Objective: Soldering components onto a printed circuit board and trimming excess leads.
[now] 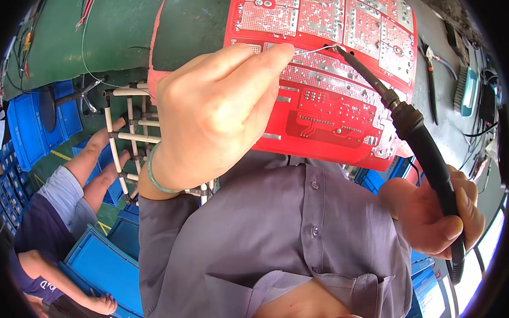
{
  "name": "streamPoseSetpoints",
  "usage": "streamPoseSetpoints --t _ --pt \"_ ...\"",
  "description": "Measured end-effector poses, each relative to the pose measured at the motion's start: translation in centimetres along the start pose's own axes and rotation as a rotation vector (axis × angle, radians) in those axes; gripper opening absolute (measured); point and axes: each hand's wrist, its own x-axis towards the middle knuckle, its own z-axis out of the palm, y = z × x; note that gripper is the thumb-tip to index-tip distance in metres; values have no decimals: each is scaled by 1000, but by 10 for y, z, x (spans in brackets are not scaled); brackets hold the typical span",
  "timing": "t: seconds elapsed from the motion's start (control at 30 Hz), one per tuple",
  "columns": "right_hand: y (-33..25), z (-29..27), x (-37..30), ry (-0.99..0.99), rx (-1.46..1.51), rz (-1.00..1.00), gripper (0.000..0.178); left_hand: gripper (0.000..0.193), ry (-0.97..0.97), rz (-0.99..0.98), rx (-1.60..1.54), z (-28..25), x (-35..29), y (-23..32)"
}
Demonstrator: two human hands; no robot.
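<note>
The red printed circuit board (pixel 325 72) lies in front of the torso, solder side facing up. The left hand (pixel 216 107) is positioned over its near-left portion; thumb and fingers are pinched on the solder wire. The right hand (pixel 427 216) is wrapped around the handle of the black soldering iron (pixel 413 122). The solder wire (pixel 311 50) meets the iron tip (pixel 341 50); contact with the board cannot be confirmed. Step in hand, as judged: soldering a joint. The next move calls for steady tip placement and controlled wire feed.
</note>
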Motion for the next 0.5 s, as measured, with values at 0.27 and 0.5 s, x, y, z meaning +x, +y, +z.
streamPoseSetpoints --t 0.27,0.5 --pt "2 -17 -7 37 -29 -30 44 26 40 -8 5 4 3 14" --pt "2 -77 -19 45 -49 -17 44 25 -2 16 -2 28 4 74"
